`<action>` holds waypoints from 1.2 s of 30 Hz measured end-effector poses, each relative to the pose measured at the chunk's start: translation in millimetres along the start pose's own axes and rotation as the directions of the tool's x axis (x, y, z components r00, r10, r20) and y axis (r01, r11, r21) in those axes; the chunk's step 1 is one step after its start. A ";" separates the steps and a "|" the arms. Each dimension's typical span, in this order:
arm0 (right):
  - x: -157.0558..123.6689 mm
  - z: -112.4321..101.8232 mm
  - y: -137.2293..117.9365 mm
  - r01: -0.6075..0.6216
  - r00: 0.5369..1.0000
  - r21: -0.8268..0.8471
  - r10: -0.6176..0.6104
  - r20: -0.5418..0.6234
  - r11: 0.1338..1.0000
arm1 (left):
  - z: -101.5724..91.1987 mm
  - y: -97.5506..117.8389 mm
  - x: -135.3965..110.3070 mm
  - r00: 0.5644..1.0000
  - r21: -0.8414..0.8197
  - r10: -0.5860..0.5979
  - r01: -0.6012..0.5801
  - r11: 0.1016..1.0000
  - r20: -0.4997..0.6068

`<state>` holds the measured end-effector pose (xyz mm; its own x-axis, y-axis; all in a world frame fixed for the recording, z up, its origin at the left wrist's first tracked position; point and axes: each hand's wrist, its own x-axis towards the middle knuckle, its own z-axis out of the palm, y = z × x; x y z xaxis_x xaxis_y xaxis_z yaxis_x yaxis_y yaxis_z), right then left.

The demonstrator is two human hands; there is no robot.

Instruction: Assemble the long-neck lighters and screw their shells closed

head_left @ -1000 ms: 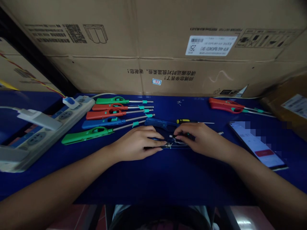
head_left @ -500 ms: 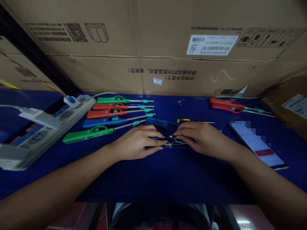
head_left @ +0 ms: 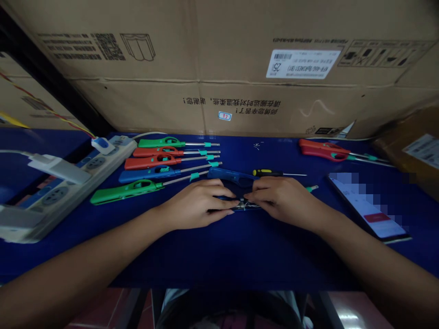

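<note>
This is looking like a small assembly workshop: shipping cartons (head_left: 219, 68) are standing behind a blue-covered bench (head_left: 222, 246), stick lighters (head_left: 164, 162) are lying in a row near a screwdriver (head_left: 270, 173), and a power strip (head_left: 68, 183) is running along the edge.

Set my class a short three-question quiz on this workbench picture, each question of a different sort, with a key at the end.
1. True or false: the screwdriver lies beyond the right hand, towards the cardboard box.
2. How many lighters lie in the row next to the power strip? A three; B five; C seven.
3. Fill the gap: the left hand and the right hand meet over an opened lighter whose shell is ___.
Key: 1 true; 2 B; 3 blue.
</note>
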<state>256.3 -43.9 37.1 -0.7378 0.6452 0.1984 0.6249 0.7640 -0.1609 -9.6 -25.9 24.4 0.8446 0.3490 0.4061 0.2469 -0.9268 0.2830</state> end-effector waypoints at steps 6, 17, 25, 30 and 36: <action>3.6 -2.9 3.8 -0.108 0.994 0.103 0.111 -0.021 0.989 | 1.6 -0.4 -0.4 1.000 0.019 -0.018 0.018 1.000 -0.003; -17.9 -44.1 33.6 -0.216 0.970 0.126 0.198 0.143 0.968 | -12.9 -1.1 -1.3 0.985 0.066 -0.163 0.160 0.985 0.048; -16.7 -36.4 25.8 -0.236 0.945 0.161 0.187 0.270 0.958 | -6.2 -0.4 -2.1 0.989 0.002 -0.138 0.138 0.990 0.045; -21.0 -30.5 24.3 -0.221 0.951 0.101 0.192 0.242 0.970 | 0.6 -0.2 -1.1 0.993 -0.007 -0.111 0.111 0.994 0.039; -18.8 -33.2 17.1 -0.215 0.966 0.147 0.189 0.174 0.965 | -1.9 -2.3 -1.8 0.994 0.064 -0.100 0.097 0.993 0.037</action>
<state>289.3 -43.1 62.7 -0.6392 0.7690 -0.0071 0.7248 0.5993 -0.3398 -12.6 -24.1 24.6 0.8327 0.4342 0.3437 0.3574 -0.8955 0.2652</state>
